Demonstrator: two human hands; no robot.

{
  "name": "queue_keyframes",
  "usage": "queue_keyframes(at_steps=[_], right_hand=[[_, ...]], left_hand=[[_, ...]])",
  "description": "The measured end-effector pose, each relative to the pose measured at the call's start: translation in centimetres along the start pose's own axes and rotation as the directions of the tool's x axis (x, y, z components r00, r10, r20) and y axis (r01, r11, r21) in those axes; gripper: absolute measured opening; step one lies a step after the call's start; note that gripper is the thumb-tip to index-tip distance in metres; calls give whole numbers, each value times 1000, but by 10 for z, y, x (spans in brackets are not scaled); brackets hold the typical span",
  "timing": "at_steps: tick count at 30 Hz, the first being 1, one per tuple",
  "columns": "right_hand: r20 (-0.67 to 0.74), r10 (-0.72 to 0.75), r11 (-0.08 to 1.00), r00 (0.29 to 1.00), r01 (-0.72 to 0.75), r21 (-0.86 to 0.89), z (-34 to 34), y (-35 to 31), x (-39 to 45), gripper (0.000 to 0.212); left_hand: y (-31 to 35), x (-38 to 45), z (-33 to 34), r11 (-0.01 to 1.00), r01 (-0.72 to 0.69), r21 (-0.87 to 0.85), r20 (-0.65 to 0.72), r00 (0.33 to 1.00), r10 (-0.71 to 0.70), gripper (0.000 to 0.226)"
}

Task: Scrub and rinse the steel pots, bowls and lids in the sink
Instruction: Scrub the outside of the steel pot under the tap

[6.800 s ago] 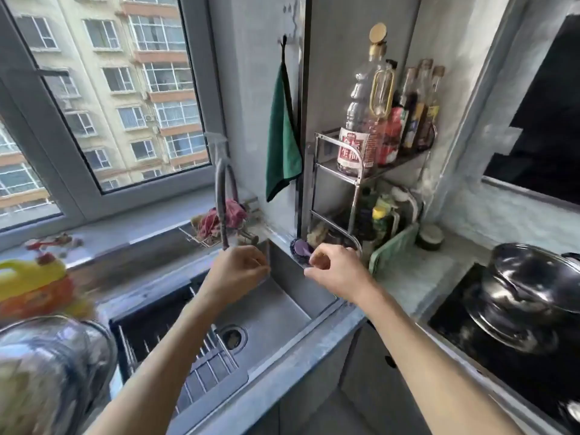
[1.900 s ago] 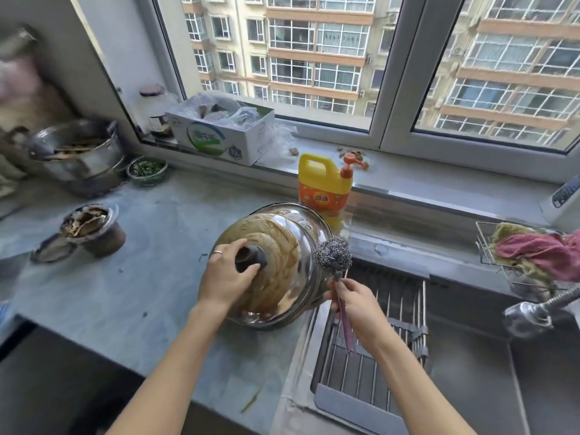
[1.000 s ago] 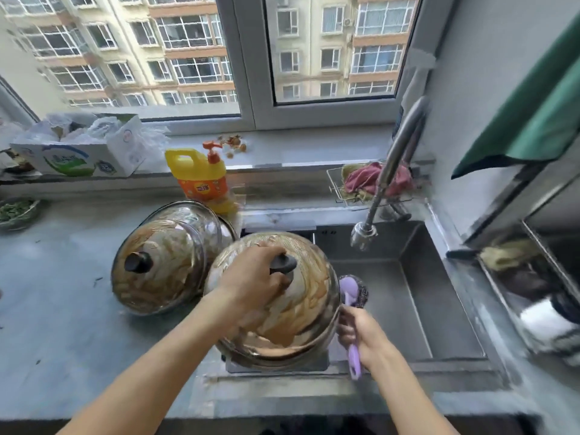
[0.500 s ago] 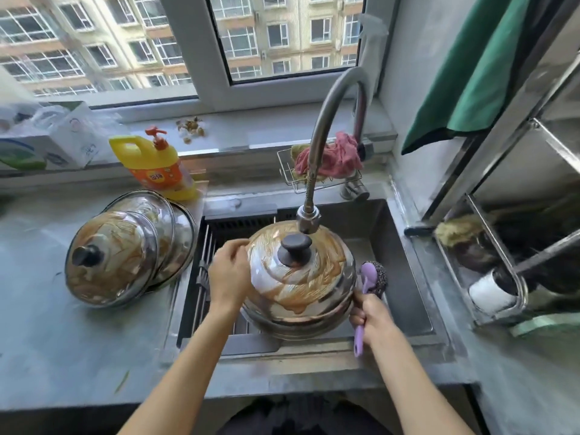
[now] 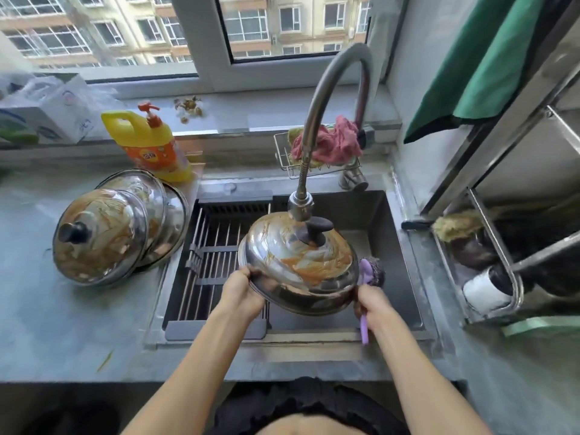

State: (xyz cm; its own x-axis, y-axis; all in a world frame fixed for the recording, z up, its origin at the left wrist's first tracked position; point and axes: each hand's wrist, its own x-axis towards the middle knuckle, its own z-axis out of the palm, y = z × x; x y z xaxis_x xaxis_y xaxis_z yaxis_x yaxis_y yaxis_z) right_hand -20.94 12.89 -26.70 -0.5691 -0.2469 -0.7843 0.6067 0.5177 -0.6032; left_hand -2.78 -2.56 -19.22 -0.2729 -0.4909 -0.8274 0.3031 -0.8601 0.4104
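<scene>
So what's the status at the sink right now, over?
Left hand grips the lid rim, tilted under the faucet. Right hand holds the scrubber beside it. Lid smeared brown; no water visible.

No text can be read for certain. The yellow detergent bottle bears an orange label with a small white oval, its characters blurred. The white box on the windowsill shows blue markings, also illegible.

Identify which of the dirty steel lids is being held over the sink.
The lid under the tap, gripped by the left hand; the other lids lie stacked on the counter.
</scene>
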Motion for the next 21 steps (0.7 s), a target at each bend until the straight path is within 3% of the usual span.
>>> queue_keyframes(at_steps=[2,4,8,14,19,21], right_hand=[[-58,-85,978,995,72,-196,-4,-5,0,20],[-51,-138,952,989,119,-282,-7,-15,0,13],[-80,-265,853,961,195,-484,-16,-47,0,34],[-92,-490,572,867,239,-784,-34,-99,9,29],[29,-581,240,814,206,-949,-18,-152,12,34],[70,-622,154,780,210,-965,-3,-168,15,32]], left_hand=[[-5,-2,17,998,-47,46,-24,999,48,33],[-10,-2,34,981,-135,138,-29,990,141,33],[-9,10,56,910,-197,364,14,979,206,33],[1,23,74,780,-192,595,34,976,215,35],[1,32,74,817,-150,556,-33,979,202,36],[1,36,72,835,-128,535,-60,980,188,36]])
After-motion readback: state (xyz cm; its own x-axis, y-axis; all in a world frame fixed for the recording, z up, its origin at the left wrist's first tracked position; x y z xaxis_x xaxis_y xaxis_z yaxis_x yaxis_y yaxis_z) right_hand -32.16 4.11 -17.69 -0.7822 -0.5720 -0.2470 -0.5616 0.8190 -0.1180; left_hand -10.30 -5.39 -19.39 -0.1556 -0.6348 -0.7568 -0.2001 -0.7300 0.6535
